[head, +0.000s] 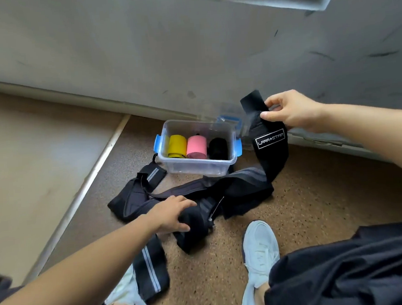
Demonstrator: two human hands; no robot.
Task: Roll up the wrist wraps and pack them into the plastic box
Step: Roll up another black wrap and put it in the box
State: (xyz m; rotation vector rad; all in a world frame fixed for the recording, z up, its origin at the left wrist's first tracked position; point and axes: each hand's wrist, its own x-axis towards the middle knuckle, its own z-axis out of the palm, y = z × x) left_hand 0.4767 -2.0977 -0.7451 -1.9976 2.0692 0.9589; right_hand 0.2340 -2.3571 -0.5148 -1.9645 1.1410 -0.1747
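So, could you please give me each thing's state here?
Clear plastic box with blue latches: open.
Yellow fabric roll: rolled, in box.
Pink fabric roll: rolled, in box.
Black fabric roll: rolled, in box.
Black labelled wrist wrap: unrolled, pinched by right grip.
Black grey-striped wrist wraps: unrolled on floor, left grip holds one.

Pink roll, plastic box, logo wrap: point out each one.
Pink roll [196, 146]: head view, on its curved side.
Plastic box [196, 168]: head view, on its clear front wall.
Logo wrap [270, 140]: head view, on its white-lettered patch.
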